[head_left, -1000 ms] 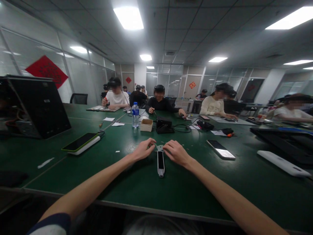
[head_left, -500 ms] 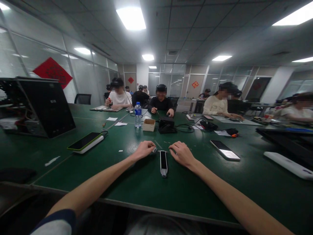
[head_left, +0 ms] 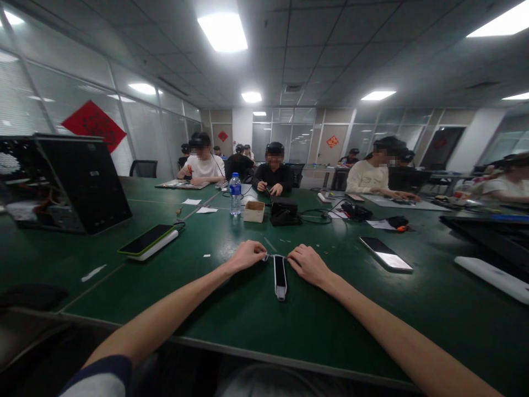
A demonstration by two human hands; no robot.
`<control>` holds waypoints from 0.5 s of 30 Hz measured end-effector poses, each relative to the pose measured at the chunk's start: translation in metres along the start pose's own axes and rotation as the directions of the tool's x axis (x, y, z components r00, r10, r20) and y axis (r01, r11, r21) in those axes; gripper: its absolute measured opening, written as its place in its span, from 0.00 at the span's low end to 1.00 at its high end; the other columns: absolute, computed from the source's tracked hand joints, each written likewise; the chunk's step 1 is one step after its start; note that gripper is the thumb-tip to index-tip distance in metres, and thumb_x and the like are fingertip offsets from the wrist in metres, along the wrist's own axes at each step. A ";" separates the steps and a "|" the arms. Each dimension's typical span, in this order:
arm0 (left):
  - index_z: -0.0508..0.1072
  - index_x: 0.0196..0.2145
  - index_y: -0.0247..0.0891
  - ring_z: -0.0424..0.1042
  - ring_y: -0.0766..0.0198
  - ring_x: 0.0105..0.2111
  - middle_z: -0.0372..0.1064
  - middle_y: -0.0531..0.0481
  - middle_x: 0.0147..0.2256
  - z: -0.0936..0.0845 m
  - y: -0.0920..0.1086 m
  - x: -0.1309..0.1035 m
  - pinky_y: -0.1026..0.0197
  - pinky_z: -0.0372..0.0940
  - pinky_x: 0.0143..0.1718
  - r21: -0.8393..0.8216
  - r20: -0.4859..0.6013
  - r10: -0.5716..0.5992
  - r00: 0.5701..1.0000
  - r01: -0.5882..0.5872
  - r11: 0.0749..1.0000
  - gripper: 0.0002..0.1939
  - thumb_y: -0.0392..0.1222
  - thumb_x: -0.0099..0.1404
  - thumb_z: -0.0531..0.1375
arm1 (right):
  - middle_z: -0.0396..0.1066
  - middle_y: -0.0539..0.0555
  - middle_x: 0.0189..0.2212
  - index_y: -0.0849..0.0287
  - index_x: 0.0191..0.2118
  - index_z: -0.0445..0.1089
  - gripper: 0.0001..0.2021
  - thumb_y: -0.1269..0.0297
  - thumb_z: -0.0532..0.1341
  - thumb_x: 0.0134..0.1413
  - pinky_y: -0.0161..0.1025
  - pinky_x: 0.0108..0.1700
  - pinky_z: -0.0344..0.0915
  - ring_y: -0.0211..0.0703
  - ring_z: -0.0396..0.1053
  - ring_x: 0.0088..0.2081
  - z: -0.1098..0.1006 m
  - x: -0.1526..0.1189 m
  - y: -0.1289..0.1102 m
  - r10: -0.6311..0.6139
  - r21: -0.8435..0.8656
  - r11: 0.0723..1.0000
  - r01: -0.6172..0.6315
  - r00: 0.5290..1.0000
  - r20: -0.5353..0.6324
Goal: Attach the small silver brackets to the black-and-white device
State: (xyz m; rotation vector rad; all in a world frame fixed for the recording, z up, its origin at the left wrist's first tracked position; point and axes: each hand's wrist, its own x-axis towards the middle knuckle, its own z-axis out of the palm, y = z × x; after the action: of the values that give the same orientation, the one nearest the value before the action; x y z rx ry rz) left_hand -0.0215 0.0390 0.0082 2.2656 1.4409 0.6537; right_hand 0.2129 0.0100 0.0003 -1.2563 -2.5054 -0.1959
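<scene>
A slim, long device (head_left: 280, 277) with a dark face and a white frame lies on the green table in front of me, between my two hands. My left hand (head_left: 249, 255) is at its upper left, thumb and fingers pinched on a small greyish piece (head_left: 265, 257). Curled down at the device's upper right is my right hand (head_left: 308, 263), its fingertips close to the end of the device. Whatever those fingertips hold, if anything, is hidden.
Beyond my hands stand a small open box (head_left: 253, 212), a water bottle (head_left: 235, 196) and a black object (head_left: 285, 212) with cables. A green-edged phone (head_left: 146, 240) lies left, another phone (head_left: 386, 254) right. An opened computer case (head_left: 82, 184) stands far left. Co-workers sit opposite.
The right fingertips have come down and slightly closer to the device's upper end. My left hand keeps its pinch beside the device. The whole view has shifted slightly.
</scene>
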 end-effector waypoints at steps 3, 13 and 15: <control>0.77 0.40 0.38 0.74 0.60 0.37 0.76 0.48 0.36 0.001 -0.001 0.000 0.64 0.66 0.37 0.010 0.010 0.015 1.000 -0.015 1.000 0.12 0.43 0.59 0.61 | 0.72 0.58 0.37 0.62 0.40 0.73 0.12 0.67 0.52 0.62 0.41 0.41 0.60 0.45 0.65 0.39 0.002 0.000 0.001 -0.002 0.020 1.000 0.002 1.000 -0.009; 0.72 0.43 0.40 0.72 0.61 0.31 0.73 0.51 0.32 0.007 0.002 -0.007 0.65 0.61 0.31 0.187 0.020 0.157 0.987 -0.158 0.970 0.13 0.47 0.64 0.57 | 0.72 0.57 0.36 0.61 0.39 0.73 0.11 0.67 0.53 0.62 0.40 0.42 0.60 0.45 0.65 0.40 0.002 -0.001 0.000 -0.028 0.001 1.000 0.028 0.999 -0.018; 0.71 0.43 0.41 0.72 0.62 0.31 0.72 0.51 0.32 0.008 0.001 -0.007 0.65 0.60 0.29 0.219 0.025 0.173 0.985 -0.175 0.960 0.12 0.46 0.64 0.57 | 0.72 0.57 0.37 0.61 0.39 0.73 0.11 0.67 0.53 0.62 0.40 0.42 0.61 0.44 0.65 0.40 0.002 -0.001 -0.001 -0.026 -0.001 1.000 0.026 1.000 -0.017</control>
State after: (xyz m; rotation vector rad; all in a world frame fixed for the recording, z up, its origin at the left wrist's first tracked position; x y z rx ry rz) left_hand -0.0187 0.0317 0.0009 2.5868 1.3819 0.5609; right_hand 0.2125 0.0094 -0.0019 -1.2177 -2.5084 -0.2129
